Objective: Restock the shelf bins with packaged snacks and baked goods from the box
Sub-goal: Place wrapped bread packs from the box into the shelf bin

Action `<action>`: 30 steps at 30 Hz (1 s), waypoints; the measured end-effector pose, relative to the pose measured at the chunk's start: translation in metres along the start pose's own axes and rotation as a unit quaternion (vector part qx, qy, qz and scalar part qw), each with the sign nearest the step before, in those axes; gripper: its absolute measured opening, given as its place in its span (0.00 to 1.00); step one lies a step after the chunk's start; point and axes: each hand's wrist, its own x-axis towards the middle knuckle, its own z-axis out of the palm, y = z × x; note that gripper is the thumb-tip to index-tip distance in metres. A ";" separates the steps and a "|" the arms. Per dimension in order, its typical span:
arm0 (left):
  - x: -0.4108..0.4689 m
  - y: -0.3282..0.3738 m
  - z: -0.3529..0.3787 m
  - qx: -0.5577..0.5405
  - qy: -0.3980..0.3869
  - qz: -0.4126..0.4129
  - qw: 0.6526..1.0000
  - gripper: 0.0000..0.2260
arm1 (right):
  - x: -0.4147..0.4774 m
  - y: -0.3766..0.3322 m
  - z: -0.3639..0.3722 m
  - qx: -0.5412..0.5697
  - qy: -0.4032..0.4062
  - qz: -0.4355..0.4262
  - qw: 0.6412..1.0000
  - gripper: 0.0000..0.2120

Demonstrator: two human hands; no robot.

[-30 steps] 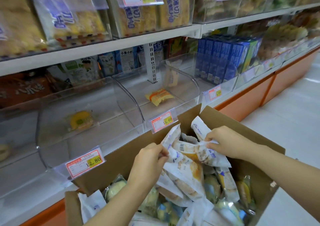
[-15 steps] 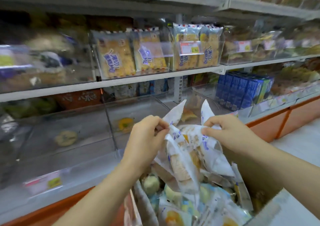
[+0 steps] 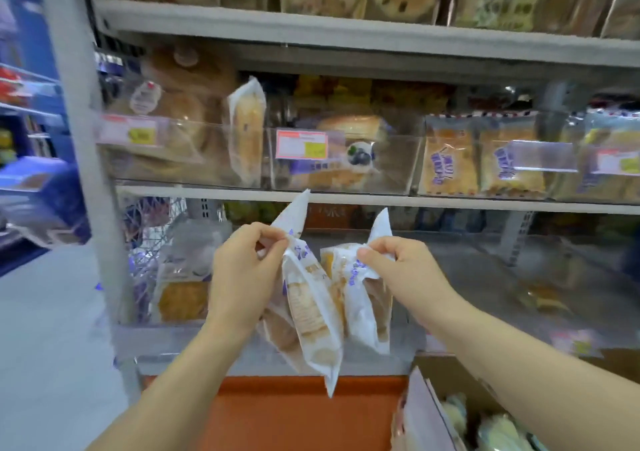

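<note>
Two hands lift packaged baked goods in front of a shop shelf. The left hand (image 3: pixel 242 270) pinches the crimped top of the white bread packets (image 3: pixel 308 315) between thumb and curled fingers; one packet hangs in front and at least one more shows behind it. The right hand (image 3: pixel 398 267) likewise pinches the top of another white packet (image 3: pixel 363 298), fingers closed tight on the wrapper. The two bunches hang side by side and touch, in front of the lower shelf's clear bin (image 3: pixel 485 277) and above the orange base panel (image 3: pixel 294 412). The cardboard box (image 3: pixel 450 378) sits at lower right under the right forearm, with more wrapped snacks (image 3: pixel 498 430) inside. On the shelf above, a clear bin (image 3: pixel 339 180) carries a red-and-yellow price tag (image 3: pixel 301 144) and holds a blueberry-printed packet (image 3: pixel 360 154); a pastry packet (image 3: pixel 246 135) stands upright just left of it. Much of the view is blurred.
</note>
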 end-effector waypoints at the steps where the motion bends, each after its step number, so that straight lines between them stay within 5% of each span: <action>1: 0.005 -0.012 -0.011 0.006 0.019 -0.011 1.000 0.04 | 0.007 -0.003 0.018 0.012 -0.001 0.003 1.000 0.08; 9: 0.043 -0.084 -0.061 -0.015 0.240 -0.062 0.969 0.01 | 0.045 -0.025 0.129 0.149 0.040 -0.072 0.985 0.07; 14: 0.065 -0.112 -0.067 -0.017 0.310 -0.059 0.949 0.02 | 0.066 -0.024 0.178 0.161 0.006 -0.131 0.978 0.07; 23: 0.036 -0.171 -0.044 0.089 0.195 -0.043 0.976 0.05 | 0.090 0.035 0.201 -0.070 -0.053 -0.061 0.994 0.09; 30: 0.035 -0.174 -0.057 0.304 0.154 -0.086 0.936 0.08 | 0.107 0.043 0.196 -0.174 -0.138 -0.006 0.975 0.16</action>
